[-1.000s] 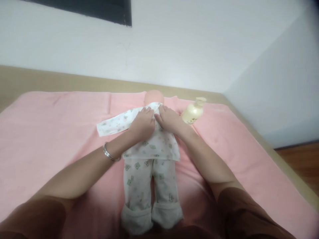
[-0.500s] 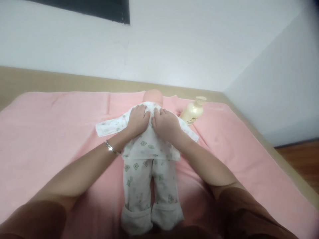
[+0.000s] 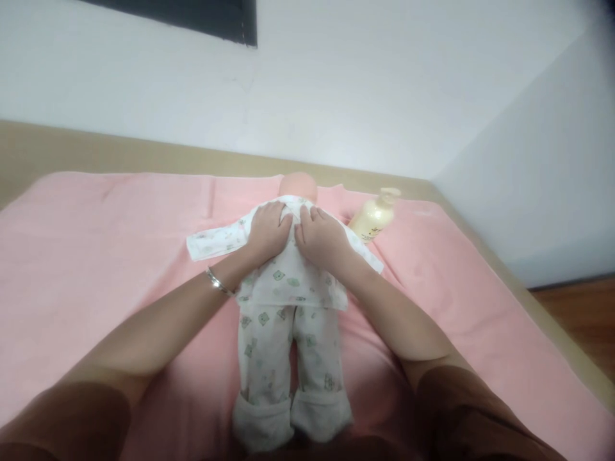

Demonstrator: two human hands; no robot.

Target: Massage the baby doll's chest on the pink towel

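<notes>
Left hand [image 3: 266, 232]: flat, fingers spread on the doll [image 3: 288, 282] shirt's chest.
Right hand [image 3: 323, 238]: flat beside it, gripping nothing.
Bottle [image 3: 373, 216]: at 2 o'clock of doll, on pink blanket [image 3: 96, 256].

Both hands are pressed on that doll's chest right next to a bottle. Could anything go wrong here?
Possibly. The pump bottle lies close beside the right hand, so a sideways sweep of that arm might knock it across the pink blanket. The doll lies near the bed's far edge, so a push from the left hand might slide it toward the wall. The printed top may also bunch.
</notes>
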